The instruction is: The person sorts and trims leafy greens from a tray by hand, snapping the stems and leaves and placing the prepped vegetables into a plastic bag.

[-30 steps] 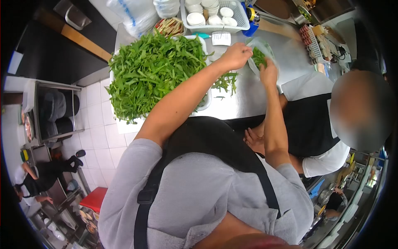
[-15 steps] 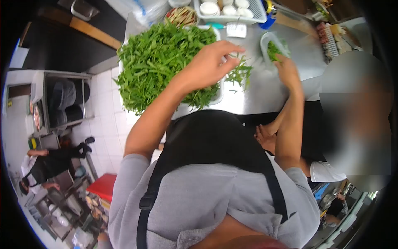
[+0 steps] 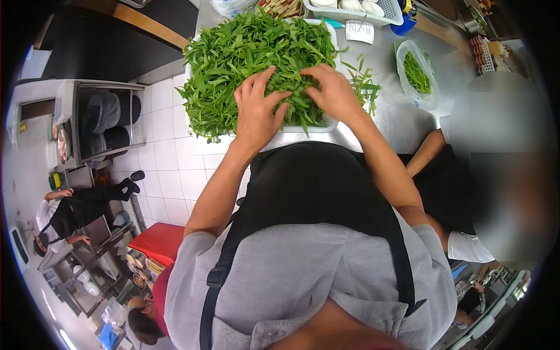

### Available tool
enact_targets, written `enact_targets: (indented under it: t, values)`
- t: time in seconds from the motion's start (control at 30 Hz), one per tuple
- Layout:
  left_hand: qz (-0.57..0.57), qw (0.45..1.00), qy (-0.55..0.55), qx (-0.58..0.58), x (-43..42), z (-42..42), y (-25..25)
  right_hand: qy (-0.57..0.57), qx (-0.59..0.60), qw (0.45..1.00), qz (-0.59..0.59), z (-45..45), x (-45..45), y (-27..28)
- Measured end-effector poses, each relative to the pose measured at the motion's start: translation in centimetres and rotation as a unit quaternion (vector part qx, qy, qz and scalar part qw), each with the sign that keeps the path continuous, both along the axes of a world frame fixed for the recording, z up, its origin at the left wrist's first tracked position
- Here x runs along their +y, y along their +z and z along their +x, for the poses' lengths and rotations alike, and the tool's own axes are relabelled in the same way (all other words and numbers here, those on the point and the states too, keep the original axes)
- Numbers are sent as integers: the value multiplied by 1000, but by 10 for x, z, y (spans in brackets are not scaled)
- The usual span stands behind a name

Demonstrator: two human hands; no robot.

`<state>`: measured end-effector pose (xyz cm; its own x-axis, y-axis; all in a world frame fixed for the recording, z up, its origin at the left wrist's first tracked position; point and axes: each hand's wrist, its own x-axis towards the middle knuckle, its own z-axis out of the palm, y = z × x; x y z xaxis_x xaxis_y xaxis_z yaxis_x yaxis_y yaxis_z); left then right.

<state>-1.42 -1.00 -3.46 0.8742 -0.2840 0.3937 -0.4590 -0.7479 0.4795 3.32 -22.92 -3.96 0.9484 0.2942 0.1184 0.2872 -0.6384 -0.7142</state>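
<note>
A large heap of long-leafed greens, like water spinach (image 3: 221,70), fills a white plastic tray (image 3: 331,126) on the steel counter. My left hand (image 3: 258,108) lies on the near side of the heap, fingers spread over the leaves. On the heap's right side, my right hand (image 3: 333,96) touches the leaves with thumb and forefinger apart, pointing toward my left hand. A few loose sprigs (image 3: 364,87) lie on the counter just right of the tray. Farther right, a clear plastic bag (image 3: 433,100) holds thin green stems (image 3: 415,71).
Behind the tray are a white basket (image 3: 388,18) of pale rounded items, a white label (image 3: 360,31) and a bunch of reddish stalks (image 3: 280,8). A co-worker's arm (image 3: 427,150) is close on my right. Other people and a red box (image 3: 156,240) are at left.
My right hand has left the plastic bag and moved left onto the greens. My left hand has shifted left and down onto the leaves. The view has shifted slightly.
</note>
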Motion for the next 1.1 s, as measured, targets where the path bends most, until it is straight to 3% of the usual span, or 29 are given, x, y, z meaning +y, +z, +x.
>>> enact_targets:
  t: [0.17, 0.2, 0.3, 0.43, 0.53, 0.63, 0.67, 0.8, 0.97, 1.1]
  values:
    - [-79, 996, 36, -35, 5, 5, -9, -63, 70, 994, 49, 18, -14, 25]
    - [-87, 995, 39, -35, 6, 7, -9, -38, 92, 988, 118, 20, -16, 25]
    - [-99, 994, 35, -30, 8, 8, -9, -57, 38, 990, 123, 13, -24, 35]
    - [-133, 990, 47, -9, 7, 8, -17, -24, 97, 985, -142, -17, -50, 49]
    - [-153, 987, 50, -4, 2, 7, -22, 14, -41, 993, -112, -35, -15, 25]
    - [-142, 989, 41, 9, 2, 7, -17, -4, -28, 987, -156, -28, 5, 3]
    - [-137, 990, 39, 15, 4, 6, -14, -25, -46, 997, -59, -22, -1, -3]
    - [-121, 992, 16, 29, 9, 2, -10, -94, 9, 994, 59, -4, -16, 35]
    - [-150, 988, 34, 11, 12, -5, 26, -34, 28, 999, 22, 17, 2, 93]
    - [-287, 944, 164, 18, 19, -1, 40, 89, -42, 994, -47, 49, 45, 96]
